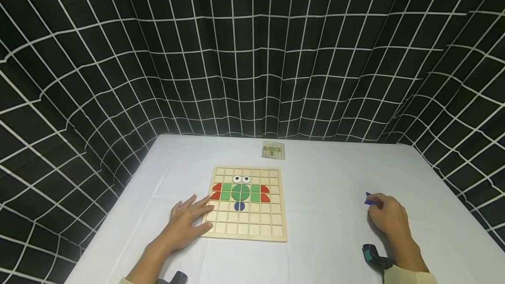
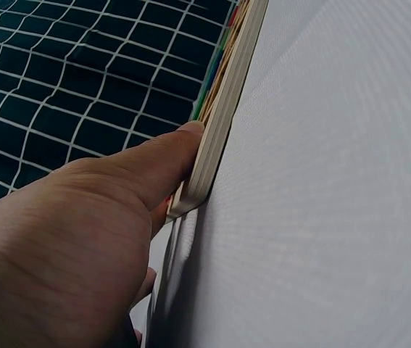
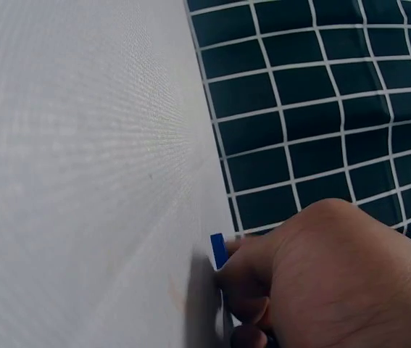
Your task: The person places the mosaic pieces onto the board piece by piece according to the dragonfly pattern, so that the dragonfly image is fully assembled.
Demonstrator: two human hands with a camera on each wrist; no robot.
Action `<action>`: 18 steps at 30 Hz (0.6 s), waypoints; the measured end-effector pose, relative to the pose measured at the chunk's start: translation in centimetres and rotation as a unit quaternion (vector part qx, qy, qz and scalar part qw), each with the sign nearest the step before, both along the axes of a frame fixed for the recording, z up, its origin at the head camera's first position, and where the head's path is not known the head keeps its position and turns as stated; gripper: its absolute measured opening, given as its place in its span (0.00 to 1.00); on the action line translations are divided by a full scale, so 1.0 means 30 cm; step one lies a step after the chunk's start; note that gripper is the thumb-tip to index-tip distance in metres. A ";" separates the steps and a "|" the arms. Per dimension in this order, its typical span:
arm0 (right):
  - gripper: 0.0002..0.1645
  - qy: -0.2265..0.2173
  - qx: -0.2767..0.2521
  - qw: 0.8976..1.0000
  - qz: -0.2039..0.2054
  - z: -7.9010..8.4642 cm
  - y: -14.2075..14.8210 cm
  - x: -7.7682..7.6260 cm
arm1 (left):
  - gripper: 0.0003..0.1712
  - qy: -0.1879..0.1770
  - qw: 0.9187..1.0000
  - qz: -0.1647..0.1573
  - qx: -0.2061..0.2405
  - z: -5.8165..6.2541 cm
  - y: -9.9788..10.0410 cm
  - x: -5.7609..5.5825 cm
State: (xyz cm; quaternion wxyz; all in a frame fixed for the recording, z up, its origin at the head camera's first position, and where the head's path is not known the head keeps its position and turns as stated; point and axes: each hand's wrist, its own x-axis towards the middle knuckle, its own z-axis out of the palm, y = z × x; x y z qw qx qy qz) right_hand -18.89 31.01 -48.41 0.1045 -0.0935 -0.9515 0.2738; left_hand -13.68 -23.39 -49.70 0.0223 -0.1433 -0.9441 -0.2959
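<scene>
A square wooden grid board [image 1: 260,228] lies on the table, left of centre. My left hand [image 1: 183,225] rests at its left edge, fingers spread and fairly straight, with fingertips over the rim; the left wrist view shows the thumb [image 2: 176,148] against the board's side. On the grid sit two eye pieces [image 1: 241,179], a round green shape [image 1: 240,192], green squares [image 1: 226,191], red quarter-round pieces [image 1: 265,193] and a blue disc [image 1: 239,206]. Far to the right, my right hand [image 1: 390,216] pinches blue pieces [image 1: 370,202] low over the table, partly hidden by its fingers.
A small pattern card [image 1: 273,150] with a similar picture lies behind the board, near the table's back edge. White cloth covers the table [image 1: 323,222]. A black curtain with white grid lines [image 1: 252,56] surrounds the back and sides. Each wrist wears a dark camera strap [image 1: 376,257].
</scene>
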 end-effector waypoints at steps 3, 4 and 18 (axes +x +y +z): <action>0.16 0.021 0.003 1.000 0.011 -0.007 -0.004 0.001 | 0.29 -0.001 1.000 0.000 -0.001 0.000 -0.001 0.000; 0.16 0.023 0.003 1.000 0.010 -0.009 -0.005 0.001 | 0.29 -0.001 1.000 0.000 -0.001 0.001 -0.001 0.001; 0.27 -0.055 -0.008 0.998 -0.030 0.023 -0.010 -0.008 | 0.29 -0.002 1.000 -0.001 0.001 0.004 0.000 0.001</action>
